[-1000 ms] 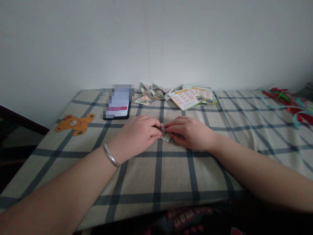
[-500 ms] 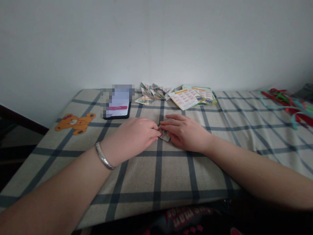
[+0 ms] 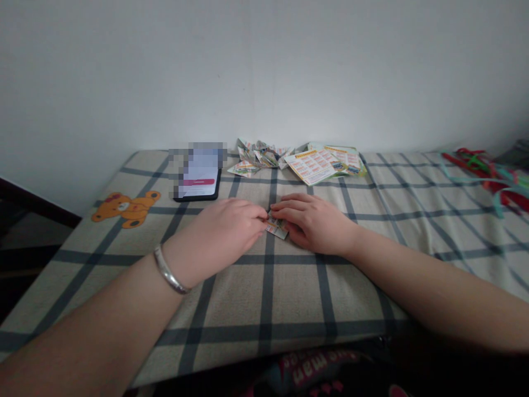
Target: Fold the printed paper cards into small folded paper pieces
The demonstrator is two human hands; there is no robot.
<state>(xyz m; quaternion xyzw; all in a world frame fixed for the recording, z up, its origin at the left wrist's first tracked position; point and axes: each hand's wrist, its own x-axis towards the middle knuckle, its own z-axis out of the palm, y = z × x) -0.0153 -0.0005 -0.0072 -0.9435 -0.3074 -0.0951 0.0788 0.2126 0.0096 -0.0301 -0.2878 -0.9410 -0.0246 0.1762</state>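
Observation:
My left hand [image 3: 225,229], with a silver bangle [image 3: 167,271] on its wrist, and my right hand [image 3: 312,220] meet at the middle of the checked tablecloth [image 3: 289,298]. Between their fingertips lies a small folded piece of printed paper [image 3: 278,227], pressed flat on the cloth. Both hands pinch it, fingers together; most of the paper is hidden under them.
A phone [image 3: 199,180] lies at the back left beside a bear print [image 3: 126,207]. A heap of folded papers [image 3: 258,157] and flat printed sheets [image 3: 322,163] sit by the wall. Coloured ribbons [image 3: 491,173] lie far right. The front edge is near my body.
Both hands have shifted slightly left and flattened onto the paper; the right fingers now lie straighter over it. The paper has stayed at the same spot.

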